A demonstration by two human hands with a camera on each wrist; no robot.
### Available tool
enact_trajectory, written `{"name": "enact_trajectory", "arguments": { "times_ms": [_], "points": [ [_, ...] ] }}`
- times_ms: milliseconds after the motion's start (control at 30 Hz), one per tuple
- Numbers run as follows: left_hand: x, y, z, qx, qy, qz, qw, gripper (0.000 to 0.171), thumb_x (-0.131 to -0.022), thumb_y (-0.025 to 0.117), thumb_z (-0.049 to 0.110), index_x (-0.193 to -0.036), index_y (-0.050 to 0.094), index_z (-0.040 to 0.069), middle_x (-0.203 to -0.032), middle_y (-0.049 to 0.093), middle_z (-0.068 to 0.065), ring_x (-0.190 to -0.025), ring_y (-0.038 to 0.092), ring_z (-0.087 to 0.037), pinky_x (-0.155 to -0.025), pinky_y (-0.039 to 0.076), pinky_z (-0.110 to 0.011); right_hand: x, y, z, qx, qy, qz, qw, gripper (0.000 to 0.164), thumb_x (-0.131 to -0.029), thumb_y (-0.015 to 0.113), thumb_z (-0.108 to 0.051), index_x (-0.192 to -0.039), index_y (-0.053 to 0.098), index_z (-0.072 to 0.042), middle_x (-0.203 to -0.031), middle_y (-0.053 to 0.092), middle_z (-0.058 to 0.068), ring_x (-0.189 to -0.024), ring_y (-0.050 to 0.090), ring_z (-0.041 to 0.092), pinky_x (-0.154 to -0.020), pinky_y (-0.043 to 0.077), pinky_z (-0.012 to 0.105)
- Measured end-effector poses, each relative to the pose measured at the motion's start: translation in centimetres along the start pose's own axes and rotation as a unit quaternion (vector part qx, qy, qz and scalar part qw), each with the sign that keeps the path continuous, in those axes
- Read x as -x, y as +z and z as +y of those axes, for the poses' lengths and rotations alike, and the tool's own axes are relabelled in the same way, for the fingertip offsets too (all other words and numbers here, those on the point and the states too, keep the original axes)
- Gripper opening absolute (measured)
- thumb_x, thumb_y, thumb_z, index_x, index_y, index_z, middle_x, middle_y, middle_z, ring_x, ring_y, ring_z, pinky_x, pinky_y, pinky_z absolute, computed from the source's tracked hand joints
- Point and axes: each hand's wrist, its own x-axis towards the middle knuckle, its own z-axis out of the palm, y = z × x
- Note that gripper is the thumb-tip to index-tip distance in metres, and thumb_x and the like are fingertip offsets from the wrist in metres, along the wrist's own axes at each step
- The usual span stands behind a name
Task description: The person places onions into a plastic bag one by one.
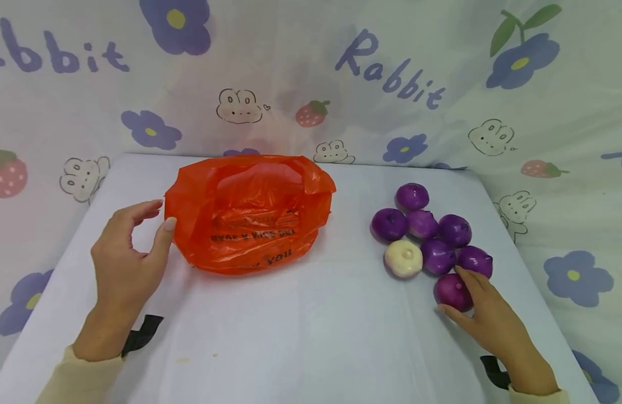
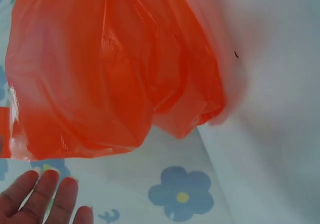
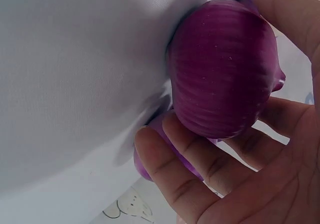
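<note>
My right hand (image 1: 493,321) is curved around a glossy red onion (image 1: 452,292) at the near end of the group. Its thumb is on the near-left side and its fingers on the far-right side. In the right wrist view that red onion fills the space between thumb and fingers. Several purple onions (image 1: 439,257) and one pale, cream-coloured onion (image 1: 403,259) lie clustered just beyond. My left hand (image 1: 134,249) hovers at the left edge of an orange-red plastic bag (image 1: 255,247), thumb and fingers apart. Whether the thumb touches the bag I cannot tell.
A white-covered table (image 1: 301,336) lies beneath everything. Behind it hangs a pale cloth (image 1: 286,56) printed with rabbits, flowers and strawberries. The bag's mouth gapes toward me, and white table surface separates it from the onions.
</note>
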Motion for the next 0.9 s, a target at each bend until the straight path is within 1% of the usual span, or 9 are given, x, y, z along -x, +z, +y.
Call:
{"name": "enact_trajectory", "arguments": {
  "times_ms": [67,200,367,400,500,600,633,733,900],
  "points": [
    [-0.05,0.11,0.24,0.003,-0.005,0.007,1.0,0.038,-0.096,0.075,0.013,-0.13,0.068,-0.002,-0.123,0.07,-0.023,-0.11,0.063,-0.042,-0.105,0.036,-0.012,0.04,0.0,0.07,0.0,-0.002,0.0,1.0,0.095,-0.084,0.089,-0.039,-0.153,0.04,0.005,-0.146,0.045,0.036,-0.125,0.051,0.059,-0.093,0.047,0.073],
    [-0.2,0.27,0.56,0.004,-0.009,0.009,0.9999,0.037,-0.094,0.075,0.006,-0.129,0.068,-0.003,-0.124,0.069,-0.023,-0.111,0.063,-0.041,-0.106,0.036,-0.012,0.12,-0.01,0.03,0.001,0.001,-0.003,1.0,0.1,-0.083,0.09,-0.039,-0.155,0.036,0.005,-0.147,0.042,0.038,-0.125,0.05,0.06,-0.093,0.046,0.073],
    [-0.25,0.52,0.37,0.006,-0.011,0.004,0.9999,0.033,-0.094,0.076,0.003,-0.125,0.069,-0.005,-0.124,0.07,-0.021,-0.114,0.062,-0.038,-0.105,0.037,-0.012,0.22,-0.02,-0.19,0.0,0.013,-0.014,1.0,0.104,-0.083,0.09,-0.039,-0.157,0.032,0.005,-0.148,0.04,0.039,-0.127,0.048,0.06,-0.094,0.045,0.074],
    [-0.26,0.52,0.26,0.007,-0.01,0.002,0.9999,0.031,-0.094,0.075,0.004,-0.124,0.069,-0.005,-0.124,0.07,-0.02,-0.115,0.063,-0.033,-0.105,0.037,-0.012,0.19,0.0,-0.16,0.0,0.013,-0.015,1.0,0.104,-0.083,0.09,-0.04,-0.157,0.032,0.005,-0.148,0.04,0.039,-0.127,0.048,0.06,-0.095,0.045,0.074],
    [-0.32,0.49,-0.02,0.017,-0.001,-0.002,0.9998,0.026,-0.098,0.072,0.009,-0.118,0.07,-0.008,-0.119,0.071,-0.02,-0.117,0.062,-0.013,-0.105,0.04,-0.014,0.21,0.11,-0.25,-0.003,0.012,-0.014,1.0,0.102,-0.083,0.09,-0.037,-0.156,0.034,0.006,-0.148,0.041,0.039,-0.127,0.048,0.06,-0.096,0.044,0.074],
    [-0.35,0.47,-0.1,0.027,-0.006,-0.003,0.9996,0.025,-0.1,0.069,0.011,-0.114,0.07,-0.009,-0.114,0.071,-0.02,-0.113,0.056,0.005,-0.105,0.041,-0.015,0.17,0.18,-0.32,-0.005,0.007,-0.012,1.0,0.098,-0.083,0.09,-0.031,-0.154,0.036,0.008,-0.147,0.042,0.038,-0.126,0.049,0.059,-0.096,0.045,0.073],
    [-0.35,0.51,-0.02,0.031,-0.01,0.0,0.9995,0.024,-0.1,0.069,0.011,-0.114,0.069,-0.009,-0.112,0.071,-0.02,-0.112,0.055,0.008,-0.104,0.042,-0.015,0.17,0.19,-0.38,-0.006,0.006,-0.011,1.0,0.096,-0.083,0.091,-0.029,-0.154,0.037,0.009,-0.146,0.042,0.038,-0.126,0.049,0.059,-0.097,0.045,0.073],
    [-0.37,0.6,0.28,0.042,-0.03,0.009,0.9986,0.021,-0.1,0.07,0.009,-0.112,0.07,-0.008,-0.108,0.072,-0.019,-0.108,0.056,0.009,-0.103,0.042,-0.014,0.16,0.2,-0.38,-0.011,0.007,-0.011,1.0,0.093,-0.084,0.09,-0.026,-0.152,0.038,0.01,-0.146,0.042,0.038,-0.126,0.049,0.059,-0.096,0.045,0.073],
    [-0.52,0.6,0.61,0.044,-0.062,0.01,0.9971,0.025,-0.102,0.068,0.014,-0.113,0.069,-0.009,-0.107,0.073,-0.019,-0.107,0.057,0.01,-0.103,0.044,-0.016,0.25,0.26,-0.48,-0.016,0.014,-0.006,1.0,0.091,-0.084,0.09,-0.028,-0.15,0.04,0.01,-0.146,0.043,0.036,-0.127,0.049,0.058,-0.097,0.045,0.073]
  ]
}}
